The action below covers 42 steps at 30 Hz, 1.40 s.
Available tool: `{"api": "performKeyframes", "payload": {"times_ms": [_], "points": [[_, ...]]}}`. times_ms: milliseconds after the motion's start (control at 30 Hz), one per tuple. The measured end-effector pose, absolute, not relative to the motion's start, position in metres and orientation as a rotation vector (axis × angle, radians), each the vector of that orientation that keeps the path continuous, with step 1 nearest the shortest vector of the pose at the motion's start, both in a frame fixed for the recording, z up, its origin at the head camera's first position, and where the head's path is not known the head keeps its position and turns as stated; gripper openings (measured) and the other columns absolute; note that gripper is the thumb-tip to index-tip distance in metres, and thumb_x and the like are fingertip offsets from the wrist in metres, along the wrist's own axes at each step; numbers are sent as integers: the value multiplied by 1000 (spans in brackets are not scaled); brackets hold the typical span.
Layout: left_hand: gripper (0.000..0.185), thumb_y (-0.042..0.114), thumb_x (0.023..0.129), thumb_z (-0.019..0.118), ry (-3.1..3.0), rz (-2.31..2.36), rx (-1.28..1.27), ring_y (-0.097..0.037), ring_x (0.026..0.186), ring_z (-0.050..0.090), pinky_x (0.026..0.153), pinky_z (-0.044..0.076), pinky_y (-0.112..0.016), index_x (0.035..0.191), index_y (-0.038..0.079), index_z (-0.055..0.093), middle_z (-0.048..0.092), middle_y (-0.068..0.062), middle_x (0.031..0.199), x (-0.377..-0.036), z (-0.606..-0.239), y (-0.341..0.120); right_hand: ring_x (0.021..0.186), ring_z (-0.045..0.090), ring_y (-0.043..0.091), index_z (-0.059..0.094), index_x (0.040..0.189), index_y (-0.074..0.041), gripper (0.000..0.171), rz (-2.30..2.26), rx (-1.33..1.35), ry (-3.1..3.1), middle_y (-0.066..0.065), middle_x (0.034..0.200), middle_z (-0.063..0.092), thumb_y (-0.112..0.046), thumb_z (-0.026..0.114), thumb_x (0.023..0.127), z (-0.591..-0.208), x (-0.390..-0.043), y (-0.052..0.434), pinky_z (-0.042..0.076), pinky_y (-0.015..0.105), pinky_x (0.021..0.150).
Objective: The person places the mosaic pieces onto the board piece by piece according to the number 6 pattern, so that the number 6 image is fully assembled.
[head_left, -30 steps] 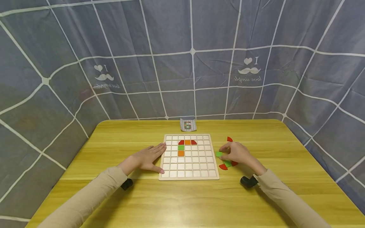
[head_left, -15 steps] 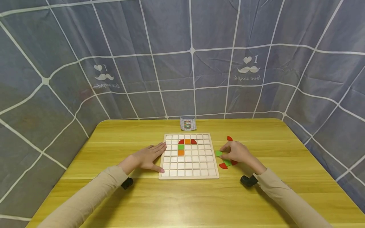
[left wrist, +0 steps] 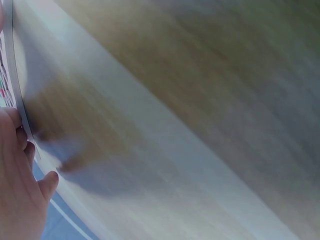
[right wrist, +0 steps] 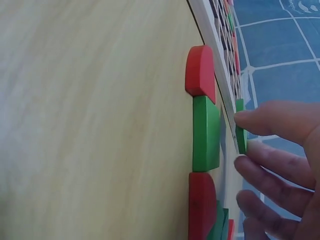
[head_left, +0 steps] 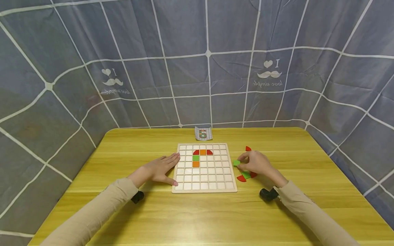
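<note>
My left hand (head_left: 161,169) lies with straight fingers at the left edge of a wooden grid board (head_left: 204,190), its fingertips and thumb touching the rim. Seated in the board's cells are two red quarter-round tiles, an orange tile (head_left: 202,152), a green tile (head_left: 196,158) and a second orange tile (head_left: 196,164). Right of the board, my right hand (head_left: 257,163) pinches a green square tile (right wrist: 240,125) between thumb and fingers. The right wrist view shows that tile tilted and raised off the table. Below this hand lie another green tile (head_left: 246,175) and a red quarter-round tile (head_left: 241,178).
A small pattern card (head_left: 203,134) sits beyond the board, near the table's far edge. One red tile (head_left: 248,148) lies behind the right hand, and another (head_left: 253,174) is partly hidden under it. A grey checked curtain (head_left: 191,68) surrounds the table (head_left: 197,218).
My right hand has raised the green tile, which lay flat and now tilts in the fingers. The left hand stays in place on the board's edge.
</note>
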<state>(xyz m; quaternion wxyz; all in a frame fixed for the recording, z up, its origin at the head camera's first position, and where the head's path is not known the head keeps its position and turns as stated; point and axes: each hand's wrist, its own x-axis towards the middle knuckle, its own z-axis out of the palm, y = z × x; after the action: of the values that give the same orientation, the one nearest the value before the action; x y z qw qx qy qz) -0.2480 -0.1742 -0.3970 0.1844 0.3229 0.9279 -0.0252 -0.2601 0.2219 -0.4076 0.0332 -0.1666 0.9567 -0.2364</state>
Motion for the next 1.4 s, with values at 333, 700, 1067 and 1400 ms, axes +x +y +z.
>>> {"api": "performKeyframes", "payload": {"times_ms": [333, 700, 1067, 1400], "points": [[107, 78, 72, 40, 2613, -69, 908, -21, 143, 3, 116, 14, -43, 147, 12, 2, -4, -5, 154, -248, -397, -174, 55, 53, 4, 71, 90, -23, 23, -763, -510, 2998, -7, 81, 69, -36, 73, 72, -402, -262, 211, 36, 23, 43], [107, 79, 72, 40, 2620, -51, 900, -20, 143, 3, 116, 13, -43, 147, 12, 3, -3, -5, 154, -247, -397, -175, 47, 46, 7, 71, 91, -22, 24, -813, -576, 2988, -7, 79, 69, -36, 73, 72, -392, -266, 189, 30, 22, 39], [106, 78, 72, 42, 2624, -46, 905, -20, 143, 3, 116, 14, -43, 147, 12, 3, -2, -5, 154, -247, -397, -174, 49, 48, 9, 71, 92, -21, 24, -866, -619, 2923, -5, 83, 69, -35, 73, 72, -391, -269, 165, 26, 21, 39], [107, 78, 72, 41, 2622, -45, 906, -20, 143, 3, 116, 15, -43, 147, 12, 3, -3, -5, 154, -248, -398, -174, 57, 52, 4, 72, 90, -23, 23, -812, -642, 2912, -8, 87, 70, -37, 72, 72, -391, -271, 141, 36, 22, 43]]}}
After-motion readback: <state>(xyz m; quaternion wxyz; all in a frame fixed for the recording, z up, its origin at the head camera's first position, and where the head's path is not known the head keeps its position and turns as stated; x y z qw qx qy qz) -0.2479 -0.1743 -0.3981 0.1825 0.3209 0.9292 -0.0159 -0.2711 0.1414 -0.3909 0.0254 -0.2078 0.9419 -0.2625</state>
